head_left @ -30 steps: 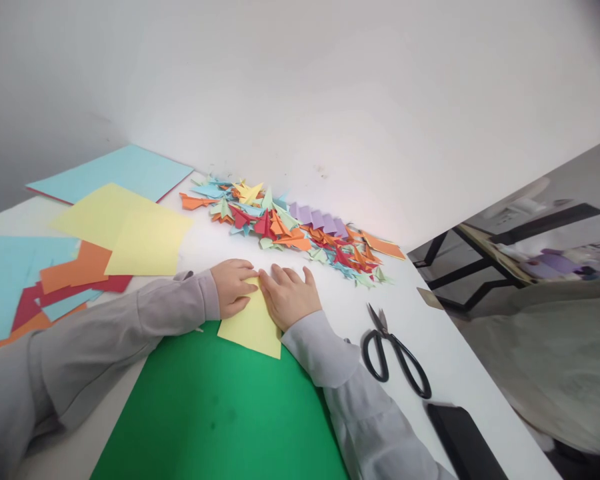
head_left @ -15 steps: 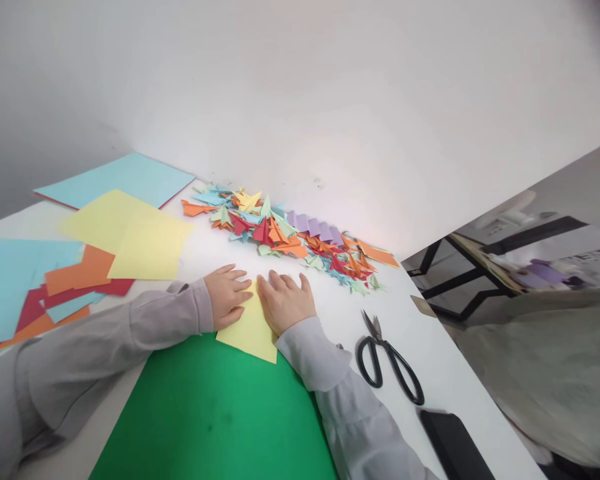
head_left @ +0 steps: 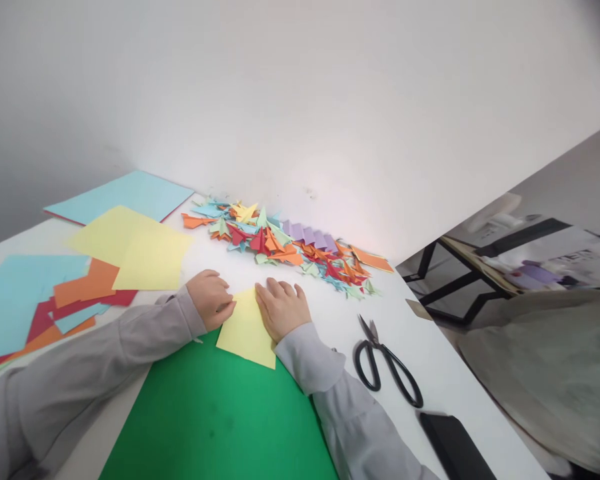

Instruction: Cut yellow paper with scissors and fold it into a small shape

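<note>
A small sheet of yellow paper (head_left: pixel 244 332) lies partly over the top of a green mat (head_left: pixel 215 413) and partly on the white table. My left hand (head_left: pixel 207 300) is curled at the sheet's left edge, thumb and fingertips closed there on the paper. Flat over the right edge rests my right hand (head_left: pixel 283 308), fingers stretched out, pressing the sheet down. Further back, against the wall, sits a long heap of small folded paper planes (head_left: pixel 280 243) in several colours.
Black-handled scissors (head_left: pixel 387 363) lie partly open to the right, above a black flat object (head_left: pixel 455 445). Left are loose orange pieces (head_left: pixel 87 287), large yellow sheets (head_left: pixel 140 250) and blue sheets (head_left: pixel 120 197). A white wall (head_left: pixel 300 100) rises behind the table.
My left hand has drawn left off the yellow sheet's surface and curled its spread fingers at the edge. My right hand stays on the sheet. The view has shifted slightly.
</note>
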`<state>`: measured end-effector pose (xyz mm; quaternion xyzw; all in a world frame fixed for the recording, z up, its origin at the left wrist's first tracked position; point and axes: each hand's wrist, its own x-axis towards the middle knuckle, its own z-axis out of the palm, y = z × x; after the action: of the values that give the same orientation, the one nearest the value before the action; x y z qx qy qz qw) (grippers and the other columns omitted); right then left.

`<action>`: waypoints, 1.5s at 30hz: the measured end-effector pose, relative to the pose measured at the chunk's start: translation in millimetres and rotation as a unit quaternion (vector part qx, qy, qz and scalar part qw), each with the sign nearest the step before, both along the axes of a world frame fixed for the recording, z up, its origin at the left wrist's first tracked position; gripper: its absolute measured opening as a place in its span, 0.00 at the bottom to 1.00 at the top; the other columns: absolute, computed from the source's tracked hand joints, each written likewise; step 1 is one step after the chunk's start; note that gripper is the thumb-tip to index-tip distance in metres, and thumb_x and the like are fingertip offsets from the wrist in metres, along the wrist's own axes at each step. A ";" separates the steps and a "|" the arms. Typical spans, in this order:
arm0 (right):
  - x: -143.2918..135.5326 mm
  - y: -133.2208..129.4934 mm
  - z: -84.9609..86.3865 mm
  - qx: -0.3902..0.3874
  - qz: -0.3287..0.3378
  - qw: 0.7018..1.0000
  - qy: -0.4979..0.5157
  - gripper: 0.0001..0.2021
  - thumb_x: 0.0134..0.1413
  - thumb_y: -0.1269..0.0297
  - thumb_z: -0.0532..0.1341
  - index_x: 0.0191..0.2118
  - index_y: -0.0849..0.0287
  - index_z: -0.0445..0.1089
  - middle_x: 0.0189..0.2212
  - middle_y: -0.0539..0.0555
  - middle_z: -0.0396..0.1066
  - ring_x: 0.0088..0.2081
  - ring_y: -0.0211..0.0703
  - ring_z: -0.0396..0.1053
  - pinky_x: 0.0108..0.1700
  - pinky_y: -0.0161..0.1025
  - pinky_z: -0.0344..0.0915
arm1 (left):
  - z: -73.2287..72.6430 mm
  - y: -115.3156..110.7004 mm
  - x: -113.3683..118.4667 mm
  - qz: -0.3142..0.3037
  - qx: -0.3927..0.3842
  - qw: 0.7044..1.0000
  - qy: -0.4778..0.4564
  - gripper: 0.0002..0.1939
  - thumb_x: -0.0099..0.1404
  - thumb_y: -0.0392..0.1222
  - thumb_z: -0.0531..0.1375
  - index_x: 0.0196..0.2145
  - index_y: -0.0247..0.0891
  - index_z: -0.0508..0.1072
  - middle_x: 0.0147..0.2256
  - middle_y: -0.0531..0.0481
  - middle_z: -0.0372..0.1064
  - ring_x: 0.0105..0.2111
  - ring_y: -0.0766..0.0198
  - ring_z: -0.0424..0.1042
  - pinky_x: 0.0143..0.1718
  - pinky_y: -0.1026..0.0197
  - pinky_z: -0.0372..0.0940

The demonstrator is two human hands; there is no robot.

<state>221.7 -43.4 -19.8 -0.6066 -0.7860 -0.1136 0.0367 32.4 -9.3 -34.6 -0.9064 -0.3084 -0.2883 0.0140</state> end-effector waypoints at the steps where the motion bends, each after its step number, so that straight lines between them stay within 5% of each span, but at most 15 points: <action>1: 0.2 0.2 -0.6 0.004 -0.001 1.000 0.005 0.17 0.58 0.59 0.45 0.50 0.49 0.62 0.50 0.56 0.62 0.48 0.49 0.58 0.50 0.51 0.49 | 0.3 1.9 2.1 0.021 -0.001 1.000 -0.001 0.14 0.59 0.40 0.50 0.21 0.36 0.72 0.22 0.47 0.71 0.29 0.61 0.70 0.38 0.54 0.61; 6: 1.7 2.6 -6.6 0.038 0.024 0.998 0.042 0.16 0.57 0.60 0.47 0.48 0.52 0.64 0.47 0.55 0.64 0.46 0.49 0.58 0.47 0.47 0.53 | 6.4 10.4 23.9 0.113 -0.071 0.991 0.010 0.16 0.57 0.48 0.53 0.24 0.33 0.72 0.25 0.42 0.70 0.29 0.56 0.67 0.34 0.54 0.62; 9: 5.9 6.0 -13.8 0.048 0.036 0.994 0.086 0.16 0.56 0.61 0.49 0.47 0.54 0.64 0.46 0.56 0.64 0.46 0.48 0.58 0.47 0.45 0.55 | 12.0 16.2 39.6 0.147 -0.226 0.963 0.001 0.10 0.49 0.44 0.59 0.22 0.34 0.70 0.29 0.40 0.69 0.34 0.51 0.66 0.38 0.50 0.60; 14: 17.1 15.7 -24.8 0.052 0.054 0.954 0.290 0.19 0.54 0.62 0.50 0.51 0.61 0.60 0.42 0.58 0.69 0.44 0.45 0.64 0.45 0.43 0.60 | 12.6 28.7 49.0 0.120 -0.350 0.926 -0.072 0.05 0.48 0.40 0.57 0.23 0.36 0.68 0.20 0.51 0.65 0.22 0.63 0.65 0.24 0.62 0.59; 17: 15.7 20.7 -21.2 0.072 0.084 0.905 0.410 0.12 0.52 0.62 0.52 0.40 0.59 0.67 0.37 0.56 0.71 0.40 0.42 0.67 0.42 0.39 0.62 | 5.1 34.7 44.8 0.068 -0.415 0.899 -0.119 0.07 0.47 0.41 0.57 0.24 0.35 0.67 0.16 0.56 0.60 0.19 0.67 0.62 0.21 0.66 0.57; 21: 3.6 27.1 -11.4 0.019 0.097 0.885 0.455 0.06 0.47 0.65 0.56 0.26 0.59 0.69 0.25 0.52 0.69 0.31 0.40 0.66 0.36 0.38 0.61 | -2.9 40.6 36.2 0.015 -0.474 0.863 -0.176 0.08 0.44 0.41 0.57 0.23 0.33 0.66 0.17 0.56 0.60 0.19 0.69 0.60 0.21 0.67 0.57; 27: -1.6 42.0 -19.6 -0.139 0.067 0.778 0.608 0.07 0.41 0.62 0.59 0.21 0.60 0.66 0.16 0.47 0.63 0.19 0.34 0.59 0.22 0.33 0.55 | 0.5 46.1 27.0 -0.033 -0.528 0.822 -0.209 0.15 0.44 0.48 0.56 0.24 0.31 0.69 0.17 0.55 0.60 0.18 0.70 0.58 0.21 0.66 0.55; 32: 0.6 48.9 -23.1 -0.251 0.062 0.659 0.706 0.06 0.35 0.66 0.63 0.20 0.61 0.66 0.13 0.46 0.63 0.16 0.32 0.58 0.20 0.31 0.53 | -0.6 51.5 27.1 -0.054 -0.540 0.817 -0.194 0.12 0.44 0.43 0.54 0.18 0.31 0.70 0.14 0.56 0.56 0.17 0.71 0.54 0.18 0.67 0.49; 39: 3.8 47.4 -17.3 -0.299 0.034 0.597 0.744 0.05 0.31 0.68 0.65 0.16 0.61 0.67 0.12 0.46 0.64 0.15 0.31 0.58 0.19 0.31 0.53 | -6.5 54.8 24.8 -0.087 -0.524 0.819 -0.216 0.11 0.45 0.41 0.55 0.18 0.30 0.72 0.17 0.53 0.62 0.19 0.70 0.58 0.20 0.67 0.52; 45: 12.8 48.1 -12.9 -0.279 0.018 0.525 0.803 0.05 0.28 0.71 0.64 0.15 0.61 0.67 0.11 0.46 0.64 0.13 0.31 0.57 0.16 0.30 0.51 | 1.2 57.4 17.6 -0.084 -0.587 0.757 -0.273 0.09 0.43 0.39 0.56 0.15 0.30 0.71 0.13 0.52 0.61 0.14 0.72 0.56 0.16 0.67 0.50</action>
<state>234.6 4.8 -32.6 -0.4062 -0.4261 0.6480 0.4833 50.0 48.1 -33.4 -0.6418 -0.3306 -0.2864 -0.6299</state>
